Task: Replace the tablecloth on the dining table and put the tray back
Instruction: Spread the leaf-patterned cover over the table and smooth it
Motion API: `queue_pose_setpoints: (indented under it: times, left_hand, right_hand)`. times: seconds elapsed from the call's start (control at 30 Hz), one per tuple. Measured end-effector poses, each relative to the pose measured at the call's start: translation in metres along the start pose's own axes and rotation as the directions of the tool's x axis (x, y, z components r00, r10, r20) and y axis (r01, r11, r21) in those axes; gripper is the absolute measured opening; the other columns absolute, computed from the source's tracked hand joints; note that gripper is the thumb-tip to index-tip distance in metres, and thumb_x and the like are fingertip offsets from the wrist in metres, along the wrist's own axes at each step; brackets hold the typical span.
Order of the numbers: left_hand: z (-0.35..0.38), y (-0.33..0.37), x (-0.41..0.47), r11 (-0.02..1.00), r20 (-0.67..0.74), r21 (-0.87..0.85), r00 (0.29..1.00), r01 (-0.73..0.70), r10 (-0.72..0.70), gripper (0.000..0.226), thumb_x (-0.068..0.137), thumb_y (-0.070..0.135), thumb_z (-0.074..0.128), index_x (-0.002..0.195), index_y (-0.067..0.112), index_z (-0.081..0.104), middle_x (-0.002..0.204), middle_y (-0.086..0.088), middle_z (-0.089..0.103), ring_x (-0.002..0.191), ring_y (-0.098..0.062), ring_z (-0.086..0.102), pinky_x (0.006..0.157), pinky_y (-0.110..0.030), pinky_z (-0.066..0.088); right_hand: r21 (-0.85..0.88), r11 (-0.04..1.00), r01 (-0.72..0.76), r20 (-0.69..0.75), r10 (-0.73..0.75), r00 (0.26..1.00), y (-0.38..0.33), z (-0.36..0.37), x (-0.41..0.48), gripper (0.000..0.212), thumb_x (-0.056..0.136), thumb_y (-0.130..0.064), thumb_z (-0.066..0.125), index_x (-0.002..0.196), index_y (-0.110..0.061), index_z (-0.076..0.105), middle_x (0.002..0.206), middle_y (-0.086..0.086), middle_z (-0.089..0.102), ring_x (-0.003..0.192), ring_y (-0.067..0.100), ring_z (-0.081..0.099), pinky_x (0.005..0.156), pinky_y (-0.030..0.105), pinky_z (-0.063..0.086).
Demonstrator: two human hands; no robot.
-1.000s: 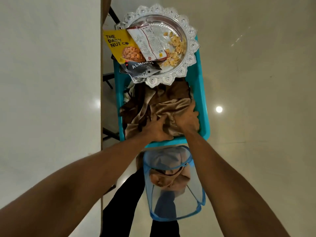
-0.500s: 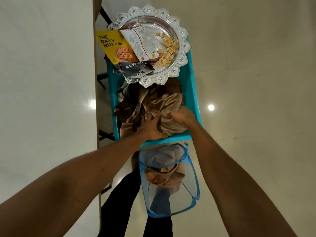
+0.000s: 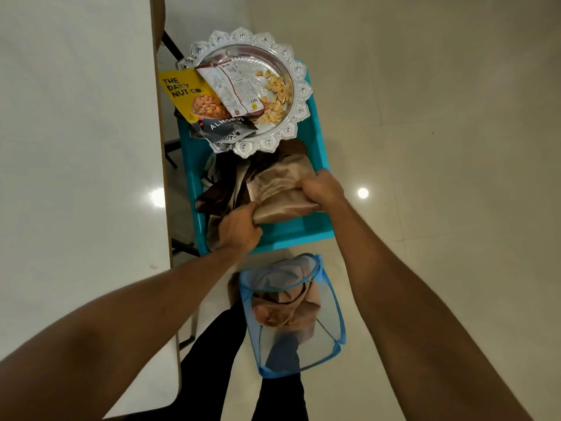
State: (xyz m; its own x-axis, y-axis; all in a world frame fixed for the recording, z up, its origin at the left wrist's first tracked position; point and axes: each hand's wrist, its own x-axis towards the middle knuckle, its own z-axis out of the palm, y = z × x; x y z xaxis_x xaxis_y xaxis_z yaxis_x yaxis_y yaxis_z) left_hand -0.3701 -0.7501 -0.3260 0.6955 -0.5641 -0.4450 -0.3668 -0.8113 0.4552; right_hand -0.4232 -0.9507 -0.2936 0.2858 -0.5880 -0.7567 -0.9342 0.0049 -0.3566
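Note:
A folded, shiny brown tablecloth (image 3: 280,189) is lifted a little out of a teal plastic bin (image 3: 299,230). My left hand (image 3: 238,229) grips its near left corner and my right hand (image 3: 323,188) grips its right edge. More dark brown cloth (image 3: 223,189) lies in the bin underneath. An ornate silver tray (image 3: 296,86) rests on the bin's far end, holding nut packets (image 3: 194,97) and loose nut shells (image 3: 276,95). The bare white dining table (image 3: 76,162) fills the left side.
A blue mesh laundry hamper (image 3: 324,329) with a tan cloth inside stands on the floor just in front of the bin. My dark-trousered legs are beside it. Black chair legs (image 3: 171,45) show between table and bin. Glossy tiled floor spreads to the right.
Both hands went from pressing into the cloth to gripping the folded brown tablecloth and raising it, baring the bin's near inner wall.

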Motion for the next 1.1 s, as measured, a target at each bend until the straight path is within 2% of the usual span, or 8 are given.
queue_pose_setpoints:
  times: [0.1,0.23,0.33,0.4,0.47,0.63,0.9,1.1]
  left_hand:
    - [-0.022,0.013,0.006,0.995,0.023,0.079,0.998,-0.068,0.067,0.050,0.081,0.010,0.055,0.128,0.026,0.060,0.113,-0.011,0.069,0.108,-0.039,0.062,0.082,-0.044,0.052]
    - [-0.052,0.032,0.017,0.952,0.118,0.216,0.974,-0.217,0.195,0.033,0.085,0.019,0.061,0.118,0.020,0.064,0.113,-0.012,0.070,0.108,-0.037,0.063,0.082,-0.040,0.050]
    - [-0.079,0.038,0.022,0.925,0.178,0.247,0.952,-0.289,0.250,0.039,0.081,0.019,0.062,0.119,0.023,0.066,0.113,-0.011,0.070,0.108,-0.036,0.063,0.087,-0.041,0.051]
    - [-0.096,0.040,0.017,0.903,0.212,0.270,0.936,-0.333,0.282,0.044,0.079,0.018,0.061,0.122,0.027,0.065,0.111,-0.008,0.070,0.105,-0.034,0.063,0.085,-0.042,0.053]
    - [-0.107,0.044,0.013,0.886,0.217,0.290,0.927,-0.360,0.306,0.044,0.078,0.017,0.060,0.121,0.027,0.066,0.108,-0.006,0.068,0.103,-0.033,0.063,0.081,-0.041,0.052]
    - [-0.124,0.047,-0.012,0.862,0.167,0.310,0.916,-0.400,0.365,0.037,0.078,0.016,0.060,0.113,0.026,0.067,0.101,-0.003,0.066,0.104,-0.031,0.062,0.079,-0.040,0.050]
    - [-0.116,0.029,-0.055,0.901,-0.019,0.210,0.920,-0.379,0.392,0.021,0.081,0.011,0.057,0.087,0.032,0.057,0.085,0.006,0.062,0.087,-0.020,0.057,0.067,-0.034,0.041]
    - [-0.119,0.025,-0.066,0.906,-0.075,0.067,0.903,-0.419,0.423,0.022,0.085,0.011,0.056,0.098,0.027,0.064,0.086,0.004,0.065,0.087,-0.022,0.060,0.077,-0.042,0.052]
  right_hand:
    - [-0.392,0.890,0.234,-0.251,-0.349,0.903,0.008,0.001,-0.016,0.053,0.090,-0.051,0.054,0.135,-0.023,0.050,0.127,0.011,0.056,0.118,0.035,0.051,0.092,0.046,0.047]
    - [-0.443,0.614,0.653,-0.076,-0.751,0.656,0.021,0.010,-0.041,0.073,0.077,-0.077,0.057,0.139,-0.038,0.055,0.128,0.002,0.059,0.119,0.025,0.053,0.098,0.048,0.046]
    - [-0.537,0.552,0.637,0.051,-0.733,0.678,0.041,0.020,-0.063,0.095,0.069,-0.070,0.071,0.152,-0.040,0.037,0.144,0.000,0.051,0.127,0.025,0.050,0.102,0.049,0.045]
    - [-0.532,0.618,0.579,-0.044,-0.703,0.710,0.054,0.023,-0.077,0.084,0.076,-0.034,0.075,0.152,-0.034,0.039,0.141,0.004,0.053,0.122,0.030,0.052,0.097,0.048,0.047]
    - [-0.505,0.680,0.531,-0.162,-0.679,0.716,0.059,0.020,-0.082,0.061,0.078,-0.014,0.062,0.138,-0.024,0.055,0.121,0.009,0.064,0.104,0.037,0.060,0.083,0.046,0.049]
    - [-0.537,0.671,0.511,-0.187,-0.686,0.703,0.051,0.013,-0.102,0.038,0.074,-0.019,0.049,0.110,-0.016,0.064,0.099,0.010,0.067,0.088,0.036,0.061,0.075,0.044,0.047]
    - [-0.500,0.685,0.530,-0.383,-0.723,0.574,0.042,0.014,-0.117,0.035,0.085,-0.014,0.058,0.119,-0.019,0.065,0.108,0.005,0.063,0.099,0.026,0.056,0.090,0.041,0.040]
    - [-0.426,0.699,0.574,-0.502,-0.711,0.493,0.038,0.012,-0.126,0.025,0.090,-0.013,0.054,0.109,-0.021,0.068,0.104,0.002,0.064,0.097,0.022,0.054,0.086,0.034,0.034]
